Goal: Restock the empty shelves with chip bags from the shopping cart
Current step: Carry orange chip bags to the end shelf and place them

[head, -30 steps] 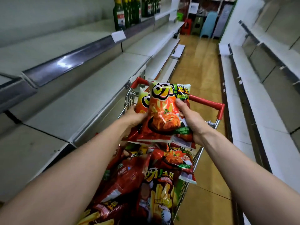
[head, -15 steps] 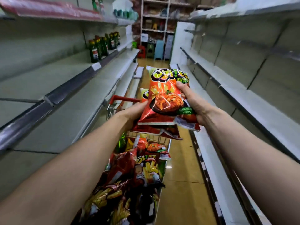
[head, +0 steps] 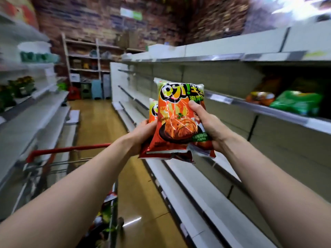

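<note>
A stack of orange-red chip bags [head: 176, 120] stands upright between my hands, over the aisle and in front of the right-hand shelves. My right hand [head: 208, 126] grips the right side of the stack, thumb across the front bag. My left hand [head: 143, 135] holds the left side from behind and below, its fingers mostly hidden by the bags. The shopping cart [head: 71, 149] with its red handle is at lower left, more bags showing inside it. On the right, a grey shelf [head: 265, 110] at hand height carries an orange bag [head: 260, 97] and a green bag [head: 295, 102].
Grey shelving [head: 32, 113] runs along the left of the aisle, with dark bottles [head: 21, 86] on an upper board. Lower right shelves [head: 197, 187] reach toward me. The yellowish floor [head: 100, 122] leads to a back rack and stools [head: 96, 88].
The view has swung right and up, away from the cart toward the right-hand shelves. Both hands carried the chip bags up and to the right with the same hold.
</note>
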